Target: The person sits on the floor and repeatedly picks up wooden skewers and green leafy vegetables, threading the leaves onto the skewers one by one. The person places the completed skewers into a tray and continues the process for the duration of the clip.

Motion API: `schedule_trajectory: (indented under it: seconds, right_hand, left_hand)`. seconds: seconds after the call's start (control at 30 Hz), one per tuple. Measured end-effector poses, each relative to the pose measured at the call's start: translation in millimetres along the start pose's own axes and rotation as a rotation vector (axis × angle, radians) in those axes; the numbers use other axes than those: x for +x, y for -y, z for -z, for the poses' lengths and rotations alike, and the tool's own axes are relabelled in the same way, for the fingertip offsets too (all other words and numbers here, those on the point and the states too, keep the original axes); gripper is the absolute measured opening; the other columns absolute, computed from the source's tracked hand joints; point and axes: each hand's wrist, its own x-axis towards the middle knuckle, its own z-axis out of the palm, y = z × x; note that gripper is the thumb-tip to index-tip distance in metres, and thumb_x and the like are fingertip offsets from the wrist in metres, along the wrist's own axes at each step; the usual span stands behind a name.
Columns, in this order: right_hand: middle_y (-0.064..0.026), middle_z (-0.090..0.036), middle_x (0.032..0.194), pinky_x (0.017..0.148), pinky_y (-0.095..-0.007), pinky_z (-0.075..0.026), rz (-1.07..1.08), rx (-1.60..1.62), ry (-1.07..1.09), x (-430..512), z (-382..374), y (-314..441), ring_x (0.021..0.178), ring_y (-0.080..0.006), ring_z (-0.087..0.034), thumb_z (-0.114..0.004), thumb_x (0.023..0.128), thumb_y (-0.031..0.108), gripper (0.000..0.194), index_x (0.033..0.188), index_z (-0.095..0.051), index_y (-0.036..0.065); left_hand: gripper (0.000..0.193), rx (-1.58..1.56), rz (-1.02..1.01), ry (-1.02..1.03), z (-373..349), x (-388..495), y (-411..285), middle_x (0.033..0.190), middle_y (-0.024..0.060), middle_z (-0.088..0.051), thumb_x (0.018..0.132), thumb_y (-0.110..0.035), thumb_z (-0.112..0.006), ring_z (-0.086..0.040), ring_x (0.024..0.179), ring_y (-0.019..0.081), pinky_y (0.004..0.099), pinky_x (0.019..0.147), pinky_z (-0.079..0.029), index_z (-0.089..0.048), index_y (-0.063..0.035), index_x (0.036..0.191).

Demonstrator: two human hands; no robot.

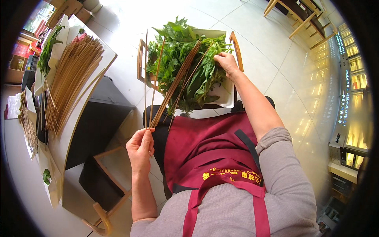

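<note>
My left hand (143,143) pinches the lower ends of several thin wooden skewers (177,81) between thumb and fingers. They fan upward, most in a tight bundle leaning over the greens, with two standing apart on the left. My right hand (227,62) is at the right side of a heap of leafy greens (207,66), its fingertips closed on a leafy piece near the stems. Feathery-leaved herbs (164,63) make up the left part of the heap. Beneath it lies a white tray (228,99), its front right corner bare. The right fingertips are partly hidden.
The tray rests on a wooden armchair (237,53) before my knees. On my left, a white table (102,54) bears a large pile of skewers (74,68) and skewered greens (50,54). A dark-seated chair (102,177) stands below it. Lit shelving (356,77) lines the right.
</note>
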Motion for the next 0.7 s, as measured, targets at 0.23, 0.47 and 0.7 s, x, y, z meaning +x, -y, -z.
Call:
schedule_trajectory:
  seconds: [0.23,0.47,0.7]
  right_hand:
    - [-0.0059,-0.062,0.099,0.087,-0.0393,-0.048,-0.161,0.718,0.095,-27.7,23.2,22.8,0.1,-0.0249,-0.058,-0.063,0.084,0.015,0.02,0.102,-0.059,0.008]
    - [-0.0087,-0.063,0.097,0.084,-0.036,-0.05,-0.033,0.566,0.089,-26.0,28.3,54.4,0.087,-0.0212,-0.06,-0.06,0.087,0.021,0.027,0.109,-0.059,0.004]
    - [-0.0098,-0.063,0.097,0.075,-0.0355,-0.056,0.106,0.244,0.037,2.5,22.4,64.4,0.086,-0.0182,-0.063,-0.069,0.085,0.01,0.026,0.106,-0.059,-0.003]
  left_hand:
    - [0.018,-0.017,-0.009,0.025,-1.1,2.6,1.9,0.066,-0.0039,-0.052,0.099,-0.015,-0.062,-0.042,0.051,0.0016,0.0181,0.043,-0.032,-0.068,0.0008,0.103]
    - [0.018,0.005,0.004,0.028,-1.8,4.3,2.3,0.066,-0.0037,-0.052,0.099,-0.015,-0.061,-0.043,0.052,0.0017,0.0179,0.043,-0.033,-0.068,0.0012,0.103]
    - [0.018,-0.013,-0.002,0.037,-2.1,6.3,2.9,0.067,-0.0039,-0.052,0.099,-0.015,-0.061,-0.042,0.052,0.0016,0.018,0.043,-0.033,-0.068,0.0013,0.104]
